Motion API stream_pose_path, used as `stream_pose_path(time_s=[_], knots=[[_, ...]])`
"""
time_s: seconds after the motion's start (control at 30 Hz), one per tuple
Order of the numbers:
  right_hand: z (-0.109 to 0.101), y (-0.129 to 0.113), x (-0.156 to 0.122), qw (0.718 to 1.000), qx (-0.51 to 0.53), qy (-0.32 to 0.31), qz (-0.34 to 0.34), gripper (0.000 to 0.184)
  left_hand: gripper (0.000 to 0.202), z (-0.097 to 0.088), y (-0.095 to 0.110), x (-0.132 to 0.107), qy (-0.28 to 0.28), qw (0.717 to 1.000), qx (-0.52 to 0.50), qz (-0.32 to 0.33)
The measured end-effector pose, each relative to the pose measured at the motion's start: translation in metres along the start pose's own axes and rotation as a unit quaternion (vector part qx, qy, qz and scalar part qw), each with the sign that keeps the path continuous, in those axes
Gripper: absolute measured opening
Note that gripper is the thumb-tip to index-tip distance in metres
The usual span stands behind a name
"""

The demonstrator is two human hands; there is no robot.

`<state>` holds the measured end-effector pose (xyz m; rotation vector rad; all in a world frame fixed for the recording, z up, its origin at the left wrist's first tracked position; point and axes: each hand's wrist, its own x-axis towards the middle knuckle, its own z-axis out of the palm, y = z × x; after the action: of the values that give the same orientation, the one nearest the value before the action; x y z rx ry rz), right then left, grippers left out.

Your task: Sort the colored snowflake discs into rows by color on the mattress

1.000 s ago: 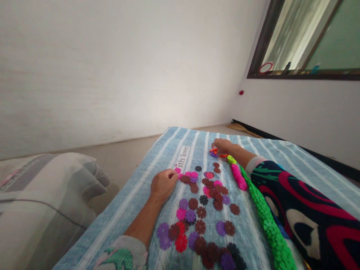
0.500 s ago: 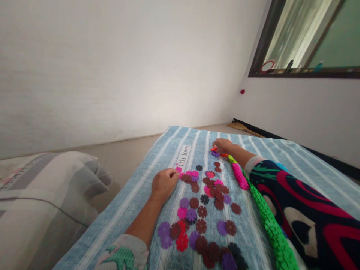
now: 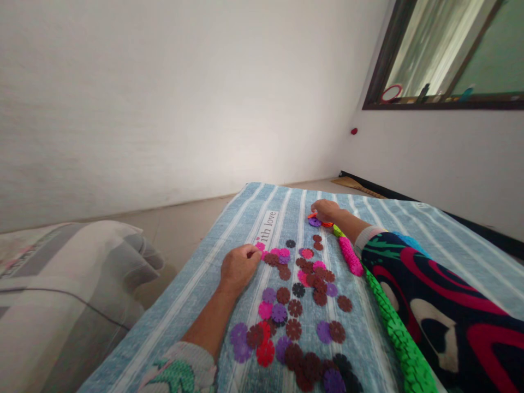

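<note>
Head view: the right hand point(image 3: 326, 208) curls over an orange piece point(image 3: 311, 216) by a purple disc point(image 3: 315, 222); the left hand point(image 3: 239, 266), fingertips bunched, meets a pink disc point(image 3: 261, 247). Whether either pinches, I cannot tell. Brown discs point(image 3: 295, 308) lie between the forearms.

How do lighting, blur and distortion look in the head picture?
Head view: soft light, wall brightest mid-frame; same view, things on the window ledge look blurry; same view, the right sleeve seems stretched toward the edge; same view, fingertip detail on the left hand is unclear.
</note>
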<state>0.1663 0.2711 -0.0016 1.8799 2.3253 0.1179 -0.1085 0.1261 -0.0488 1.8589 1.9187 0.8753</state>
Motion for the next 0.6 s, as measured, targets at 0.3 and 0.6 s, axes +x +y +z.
stream_pose_path(time_s=[0.3,0.6], knots=[[-0.012,0.016,0.0,0.996,0.059,0.066,0.028,0.024,0.027,-0.001,0.001,0.0,0.0,1.0,0.008,-0.004],[-0.037,0.009,-0.036,0.982,0.127,0.137,-0.009,0.017,0.028,-0.002,0.0,0.001,-0.004,1.0,0.007,0.0]])
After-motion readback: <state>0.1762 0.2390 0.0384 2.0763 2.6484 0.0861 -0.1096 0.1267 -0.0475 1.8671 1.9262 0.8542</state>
